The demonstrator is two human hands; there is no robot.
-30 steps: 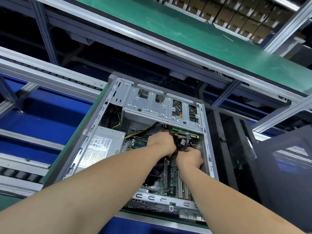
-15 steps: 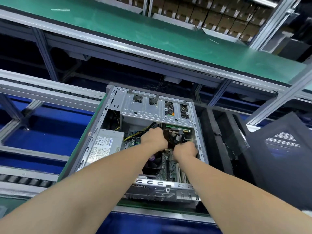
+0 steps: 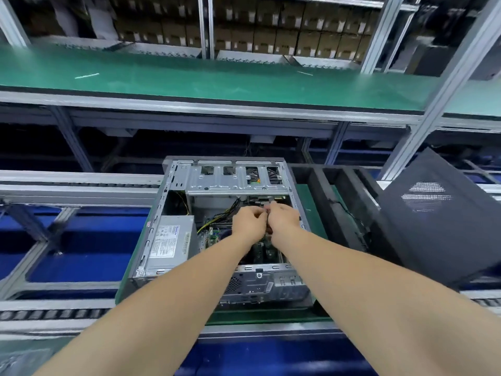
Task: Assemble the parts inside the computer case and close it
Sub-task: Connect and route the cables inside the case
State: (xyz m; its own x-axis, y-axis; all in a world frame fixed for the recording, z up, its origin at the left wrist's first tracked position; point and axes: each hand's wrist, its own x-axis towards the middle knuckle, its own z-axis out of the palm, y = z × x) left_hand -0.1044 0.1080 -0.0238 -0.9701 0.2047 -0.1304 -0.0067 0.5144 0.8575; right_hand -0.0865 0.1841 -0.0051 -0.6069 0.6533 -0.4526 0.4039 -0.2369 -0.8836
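Steel case (image 3: 271,284): grey, lying on its side with the open side up, on a green mat (image 3: 313,213) at the middle of the bench.
Drive cage (image 3: 233,180): bare metal, spans the far end of the case.
Power supply (image 3: 170,240): grey box with a white label, set against the left wall of the case.
Board (image 3: 261,251): green, on the case floor, partly hidden by both forearms.
Wires (image 3: 217,221): yellow and black, run from beside the power supply toward the hands.
Left hand (image 3: 248,223): inside the case, just below the drive cage; fingers curled, tips pinched on a small dark part (image 3: 268,212).
Right hand (image 3: 284,217): touching the left hand; fingers curled onto the same part from the other side.
Part: held between the two hands, above the board; its type cannot be told.
Panel (image 3: 439,229): black with two mesh vents, tilted, well to the right of the case.
Foam tray (image 3: 325,202): black, between the case and the panel.
Shelf (image 3: 217,77): green-topped, above and beyond the case.
Boxes (image 3: 271,31): brown cardboard, in rows on racks behind the shelf.
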